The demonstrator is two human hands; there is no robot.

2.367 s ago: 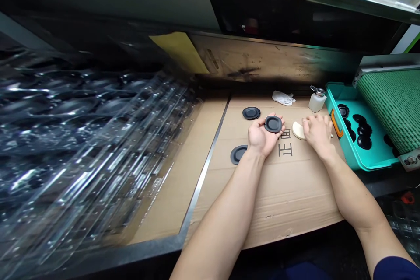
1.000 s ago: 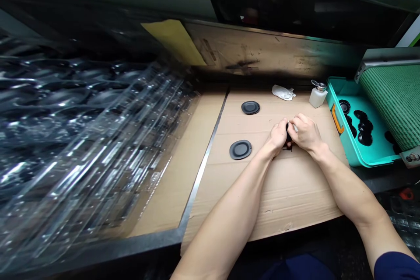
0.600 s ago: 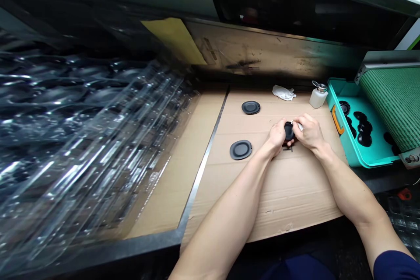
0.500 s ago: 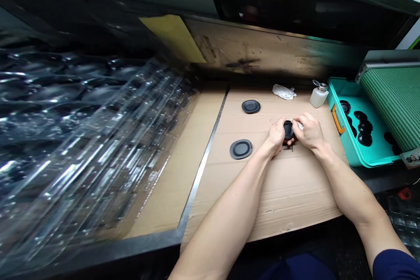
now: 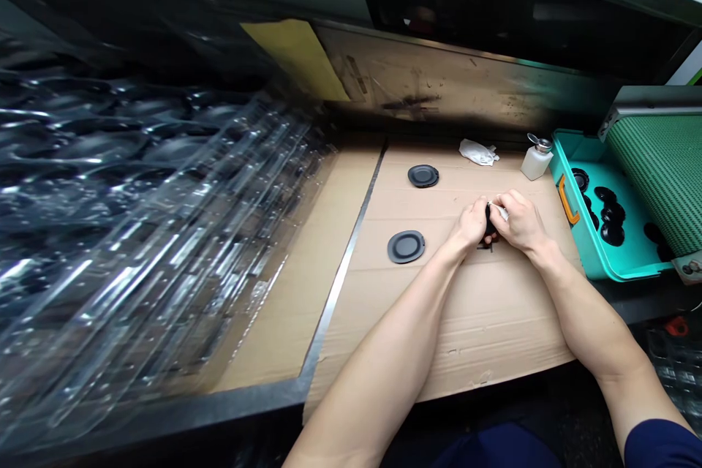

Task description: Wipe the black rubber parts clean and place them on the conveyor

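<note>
Turned edge-on from lying flat on the palm, the black disc (image 5: 488, 221) sits pinched in the left hand (image 5: 470, 223) just above the cardboard (image 5: 482, 307), the right hand (image 5: 518, 219) gripping a white pad (image 5: 500, 212) against it; hard rubbing may flick it loose.

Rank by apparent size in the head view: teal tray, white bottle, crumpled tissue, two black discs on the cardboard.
1. Teal tray.
2. Nearer black disc and farther black disc: alike; nearness may enlarge one.
3. Crumpled tissue and white bottle: too close to rank.
</note>
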